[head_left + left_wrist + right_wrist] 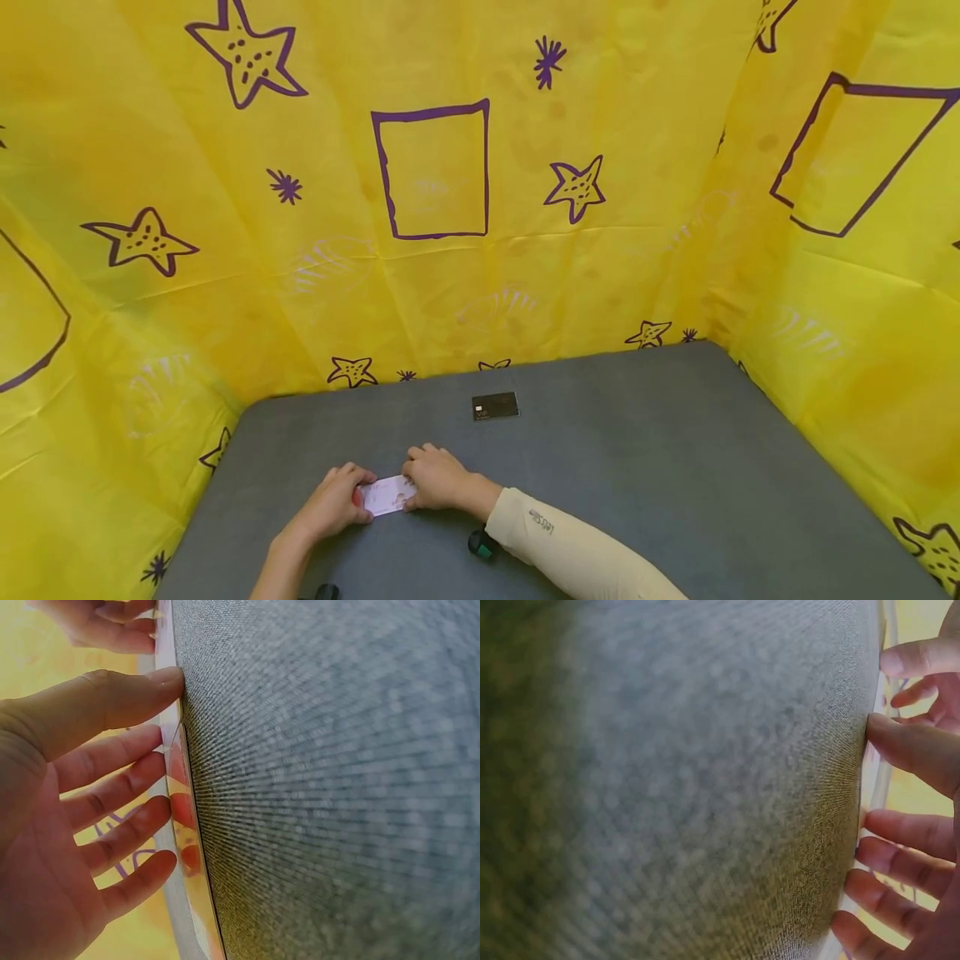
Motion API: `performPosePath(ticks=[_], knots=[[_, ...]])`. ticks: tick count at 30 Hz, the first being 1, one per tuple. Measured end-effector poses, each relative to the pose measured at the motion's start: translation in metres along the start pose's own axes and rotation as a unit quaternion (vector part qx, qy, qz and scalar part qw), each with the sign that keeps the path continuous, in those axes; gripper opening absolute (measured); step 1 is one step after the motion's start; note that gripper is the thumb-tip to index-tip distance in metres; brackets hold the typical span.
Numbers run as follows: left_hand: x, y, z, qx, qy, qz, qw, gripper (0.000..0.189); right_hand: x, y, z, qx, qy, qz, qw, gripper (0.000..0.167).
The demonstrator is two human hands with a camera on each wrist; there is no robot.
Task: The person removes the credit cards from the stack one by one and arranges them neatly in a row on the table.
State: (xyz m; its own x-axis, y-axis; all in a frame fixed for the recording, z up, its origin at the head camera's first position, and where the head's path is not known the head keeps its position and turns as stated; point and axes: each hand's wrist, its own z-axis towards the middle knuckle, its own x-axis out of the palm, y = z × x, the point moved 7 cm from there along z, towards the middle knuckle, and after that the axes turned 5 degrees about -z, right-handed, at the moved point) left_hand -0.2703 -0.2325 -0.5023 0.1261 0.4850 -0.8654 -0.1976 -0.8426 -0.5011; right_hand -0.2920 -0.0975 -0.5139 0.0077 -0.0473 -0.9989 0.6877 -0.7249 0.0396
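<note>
In the head view a thin, flat, pale pink card point(385, 497) with a red patch near its left end lies low over the dark grey table. My left hand point(335, 503) holds its left end, thumb at the near side and fingers at the far side. Its right end is gripped by my right hand point(437, 478), which covers part of it. From the left wrist the card's edge point(182, 787) shows red and orange patches beside the left hand point(82, 787). The right wrist view shows the right hand's point(915, 847) fingertips along the card's thin edge.
A black card marked VIP point(495, 406) lies on the table point(637, 467) beyond the hands. Yellow cloth point(450, 308) with purple stars hangs around the back and sides. A dark round object with green point(482, 544) sits by the right sleeve point(570, 542).
</note>
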Motion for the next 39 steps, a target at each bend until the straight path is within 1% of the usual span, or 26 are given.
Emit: performPosePath(ticks=[8,15,22,26,29,32,35,39], knots=[[0.002,0.0,0.0,-0.016,0.003,0.002,0.9999,0.045,0.002,0.001,-0.002,-0.005,0.002,-0.017,0.9998,0.038],[0.003,0.0,-0.001,-0.032,0.011,0.005,0.9994,0.045,0.003,0.001,-0.001,-0.011,0.005,-0.008,0.9999,0.041],[0.002,-0.001,-0.001,-0.029,0.014,0.012,0.9994,0.045,0.004,-0.001,0.0,-0.013,0.008,0.005,0.9999,0.042],[0.001,-0.001,0.0,-0.024,0.013,0.009,0.9996,0.045,0.001,-0.005,0.0,-0.013,0.007,0.028,0.9995,0.043],[0.001,-0.001,0.001,-0.025,0.017,-0.001,0.9995,0.047,0.0,-0.009,-0.001,-0.013,0.01,0.055,0.9983,0.044],[0.002,0.002,0.001,-0.034,0.023,-0.014,0.9991,0.049,-0.001,-0.013,-0.003,-0.014,0.011,0.075,0.997,0.044],[0.003,0.003,0.003,-0.039,0.021,-0.028,0.9987,0.048,-0.001,-0.019,-0.004,-0.014,0.006,0.084,0.9964,0.044],[0.002,-0.001,0.007,-0.021,0.001,-0.049,0.9986,0.042,-0.006,-0.026,-0.006,-0.017,-0.013,0.086,0.9961,0.043]])
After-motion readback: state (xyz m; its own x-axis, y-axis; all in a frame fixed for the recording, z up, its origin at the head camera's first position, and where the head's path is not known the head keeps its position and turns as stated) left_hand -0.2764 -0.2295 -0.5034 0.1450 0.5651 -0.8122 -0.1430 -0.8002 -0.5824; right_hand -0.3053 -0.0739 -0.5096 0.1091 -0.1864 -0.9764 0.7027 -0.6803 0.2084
